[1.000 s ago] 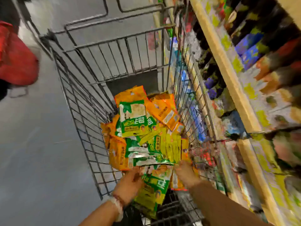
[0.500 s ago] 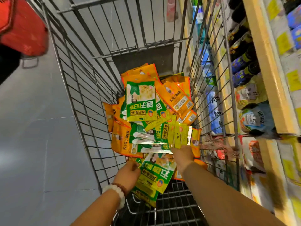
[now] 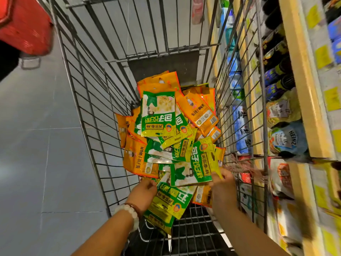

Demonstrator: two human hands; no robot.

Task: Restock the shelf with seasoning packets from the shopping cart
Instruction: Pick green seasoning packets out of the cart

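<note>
Seasoning packets: a loose heap of green and orange flat pouches on the floor of the shopping cart, centre of the frame, reaching from the far end panel down to the hands at lower centre.
Shopping cart: wire basket filling the middle of the frame; its right wall stands just beside the shelf.
Shelf: right edge of the frame, yellow-edged boards carrying bottles and pouches; no packet from the cart rests on it yet.
Change, right side: half a second ago the right hand lay flat on the heap; it now pinches a green packet by its near corner, with that corner raised off the pile.
Change, left side: the left hand keeps its grip clamped on a green bundle at lower centre, as before.
Meaning: judged as the gathering step; one more packet is joining the bundle, and transfer to the shelf is not yet begun.
Orientation, pinched packet: long axis runs near-vertical in the frame, printed face up, leaning slightly right.
Orientation, bundle: long axis diagonal, from lower left to upper right.
</note>
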